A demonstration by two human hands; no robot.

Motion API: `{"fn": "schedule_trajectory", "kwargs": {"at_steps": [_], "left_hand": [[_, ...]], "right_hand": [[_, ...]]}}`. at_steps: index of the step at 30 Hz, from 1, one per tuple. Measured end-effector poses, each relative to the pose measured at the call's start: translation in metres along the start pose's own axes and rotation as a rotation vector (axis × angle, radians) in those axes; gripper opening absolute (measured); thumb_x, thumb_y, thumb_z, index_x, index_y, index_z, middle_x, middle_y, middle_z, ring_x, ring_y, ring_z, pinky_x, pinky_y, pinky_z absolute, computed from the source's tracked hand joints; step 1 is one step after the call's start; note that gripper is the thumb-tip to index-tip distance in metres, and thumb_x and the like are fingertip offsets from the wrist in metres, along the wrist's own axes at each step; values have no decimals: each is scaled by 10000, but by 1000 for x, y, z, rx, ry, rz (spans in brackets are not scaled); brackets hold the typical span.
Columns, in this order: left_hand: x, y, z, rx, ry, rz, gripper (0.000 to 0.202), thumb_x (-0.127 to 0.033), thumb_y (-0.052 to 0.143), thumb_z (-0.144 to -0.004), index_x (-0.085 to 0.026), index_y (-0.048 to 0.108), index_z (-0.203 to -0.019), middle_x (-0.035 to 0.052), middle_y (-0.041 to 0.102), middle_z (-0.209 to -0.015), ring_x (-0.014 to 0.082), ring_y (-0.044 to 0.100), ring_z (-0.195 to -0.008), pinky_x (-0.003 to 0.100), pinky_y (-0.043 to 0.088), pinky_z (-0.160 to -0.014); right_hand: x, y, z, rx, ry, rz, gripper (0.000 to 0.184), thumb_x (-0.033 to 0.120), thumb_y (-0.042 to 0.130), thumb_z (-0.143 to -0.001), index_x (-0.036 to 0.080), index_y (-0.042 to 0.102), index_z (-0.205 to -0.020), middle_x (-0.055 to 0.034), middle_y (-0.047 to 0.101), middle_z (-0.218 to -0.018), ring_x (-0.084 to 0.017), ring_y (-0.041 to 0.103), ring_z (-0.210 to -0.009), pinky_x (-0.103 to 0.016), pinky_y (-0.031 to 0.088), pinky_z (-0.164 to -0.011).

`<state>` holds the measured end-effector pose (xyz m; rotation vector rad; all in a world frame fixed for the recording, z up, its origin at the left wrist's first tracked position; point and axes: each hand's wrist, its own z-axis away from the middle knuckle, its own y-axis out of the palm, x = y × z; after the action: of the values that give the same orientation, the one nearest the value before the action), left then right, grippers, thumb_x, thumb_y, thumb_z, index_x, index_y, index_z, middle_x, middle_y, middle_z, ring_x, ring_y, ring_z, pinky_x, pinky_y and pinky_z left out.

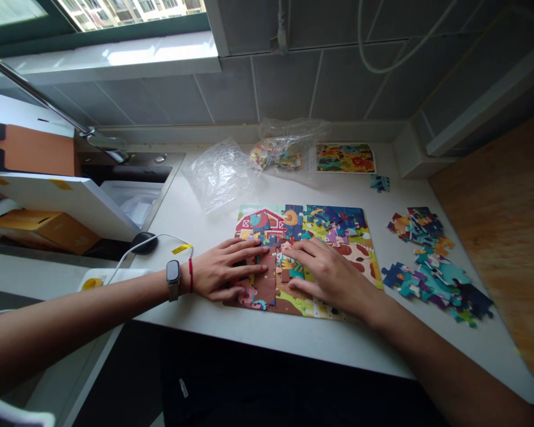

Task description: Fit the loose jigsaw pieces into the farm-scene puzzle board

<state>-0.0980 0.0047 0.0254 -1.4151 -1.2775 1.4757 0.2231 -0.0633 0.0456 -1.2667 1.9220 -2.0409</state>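
Observation:
A colourful jigsaw puzzle point(360, 256) with a red barn and a brown-spotted cow lies on the white counter. My left hand point(225, 268) rests flat across its left part, fingers spread and holding nothing. Over the middle, my right hand point(323, 270) has its fingertips lowered to the pieces, thumb apart from the index finger, with no piece seen in its grasp. Several loose pieces point(333, 228) lie on top of the puzzle's upper right part. The area beneath both palms is hidden.
Loose pieces point(445, 281) are heaped to the right, with a small cluster point(380, 183) farther back. Along the wall lie a crumpled plastic bag point(220, 172), a bag of pieces point(278, 153) and a picture card point(345, 158). A sink point(173, 169) with boxes is at left; a wooden board point(498, 225) borders the right.

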Motion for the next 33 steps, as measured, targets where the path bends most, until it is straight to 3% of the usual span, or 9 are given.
{"fn": "schedule_trajectory", "kwargs": {"at_steps": [6,16,20,23,26,28,33], "left_hand": [[0,2,2,8,-16,3,660,-450,542,-985,-230,429,-1597,152,353,-1706,386,345,-1566,546,297,-1263],[0,2,1,8,-15,15,661,-436,537,-985,-238,417,-1603,151,356,-1706,387,363,-1556,546,308,-1255],[0,2,1,-1,-23,20,649,-428,533,-986,-239,428,-1598,146,359,-1705,390,361,-1557,548,302,-1259],[0,2,1,-8,-18,21,659,-425,543,-979,-243,425,-1602,141,370,-1700,387,366,-1554,545,304,-1261],[0,1,1,-13,-17,17,646,-421,536,-984,-240,434,-1595,141,364,-1703,379,368,-1554,537,304,-1259],[0,1,0,-12,-12,17,637,-419,535,-986,-228,445,-1587,148,363,-1703,381,366,-1555,539,302,-1258],[-2,1,0,-3,-38,31,629,-416,546,-986,-243,456,-1584,139,374,-1699,384,374,-1550,546,307,-1259]], "right_hand": [[0,-5,1,36,46,132,364,376,830,-881,174,704,-1157,-115,676,-1101,-314,614,-1044,-479,547,-922],[0,-4,0,32,53,154,277,402,843,-872,190,668,-905,-95,673,-997,-286,610,-947,-407,516,-814],[-1,-4,0,32,83,137,280,411,842,-874,199,662,-895,-85,700,-945,-284,626,-914,-394,509,-774],[-5,-7,1,17,76,72,183,334,784,-930,198,696,-1015,-86,724,-982,-281,652,-940,-405,534,-806],[-10,-13,3,35,5,21,386,267,782,-918,217,675,-1285,-117,701,-1220,-301,650,-1123,-467,547,-959],[-11,-15,5,74,-41,12,510,244,820,-876,237,648,-1356,-127,650,-1370,-324,605,-1259,-512,517,-1056],[-12,-14,5,78,-9,35,374,277,864,-841,221,703,-1175,-129,653,-1381,-340,578,-1310,-536,503,-1095]]}}
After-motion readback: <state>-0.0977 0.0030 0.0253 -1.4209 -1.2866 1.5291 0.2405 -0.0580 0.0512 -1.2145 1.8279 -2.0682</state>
